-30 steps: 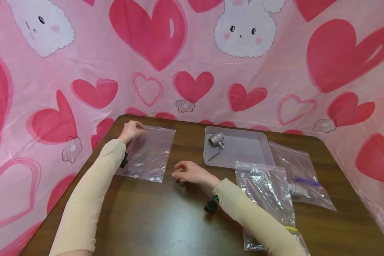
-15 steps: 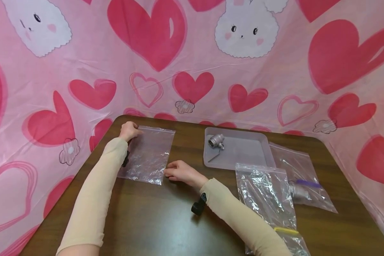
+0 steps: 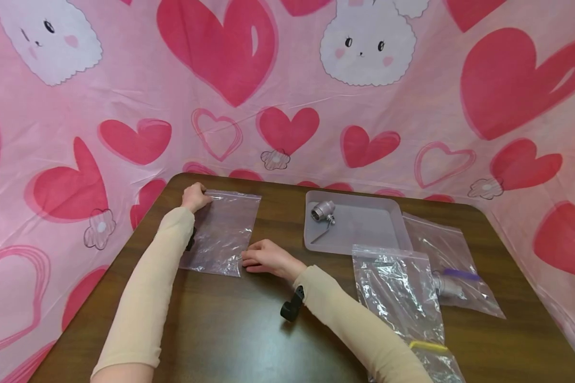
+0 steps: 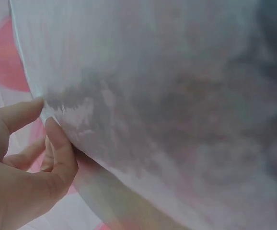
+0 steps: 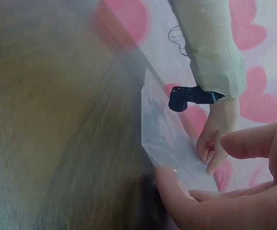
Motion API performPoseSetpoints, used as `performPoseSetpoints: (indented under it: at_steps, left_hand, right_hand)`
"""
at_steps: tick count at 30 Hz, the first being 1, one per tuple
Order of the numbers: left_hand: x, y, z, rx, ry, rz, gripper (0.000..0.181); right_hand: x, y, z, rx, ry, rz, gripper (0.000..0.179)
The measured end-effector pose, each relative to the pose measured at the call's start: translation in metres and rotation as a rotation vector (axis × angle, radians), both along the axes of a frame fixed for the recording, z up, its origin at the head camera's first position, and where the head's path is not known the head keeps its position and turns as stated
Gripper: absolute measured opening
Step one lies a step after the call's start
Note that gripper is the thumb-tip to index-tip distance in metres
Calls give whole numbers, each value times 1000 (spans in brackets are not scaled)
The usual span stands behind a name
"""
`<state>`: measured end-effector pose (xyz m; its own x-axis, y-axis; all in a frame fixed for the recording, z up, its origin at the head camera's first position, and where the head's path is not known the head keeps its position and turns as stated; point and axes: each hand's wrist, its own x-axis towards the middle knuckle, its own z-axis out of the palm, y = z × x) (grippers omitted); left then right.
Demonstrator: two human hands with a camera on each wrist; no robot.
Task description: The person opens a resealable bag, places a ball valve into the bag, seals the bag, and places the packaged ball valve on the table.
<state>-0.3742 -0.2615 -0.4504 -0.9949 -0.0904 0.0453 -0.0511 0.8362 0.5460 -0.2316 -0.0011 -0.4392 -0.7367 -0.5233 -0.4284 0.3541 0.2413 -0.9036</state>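
A clear zip bag (image 3: pixel 222 229) lies flat on the left part of the table, its zip strip toward the back. My left hand (image 3: pixel 195 197) is at its upper left side; in the left wrist view, thumb and forefinger pinch the bag's edge. My right hand (image 3: pixel 270 258) rests by the lower right edge of this bag, fingertips right at it. In the right wrist view, the right thumb and forefinger stand well apart, with the forefinger close to the plastic.
A translucent tray (image 3: pixel 383 223) at the back holds a metal valve (image 3: pixel 323 211) with a thin lever. At right lie a bag (image 3: pixel 441 239) with a metal fitting and purple strip, and an overlapping bag (image 3: pixel 393 282). A yellow strip (image 3: pixel 428 346) shows near the right sleeve.
My right hand has moved left to the bag's lower right edge. The left hand has shifted slightly left and lowered to the bag's side.
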Motion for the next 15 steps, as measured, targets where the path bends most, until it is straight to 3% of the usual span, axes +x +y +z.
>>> performPoseSetpoints:
  at_steps: [6,15]
  left_hand:
    - [2,3,-1,44,55,-5,32]
    - [8,0,5,102,-47,90,37]
  right_hand:
    - [-1,-4,-1,-41,-62,-48,29]
    - [-4,-15,-3,-51,-71,-51,22]
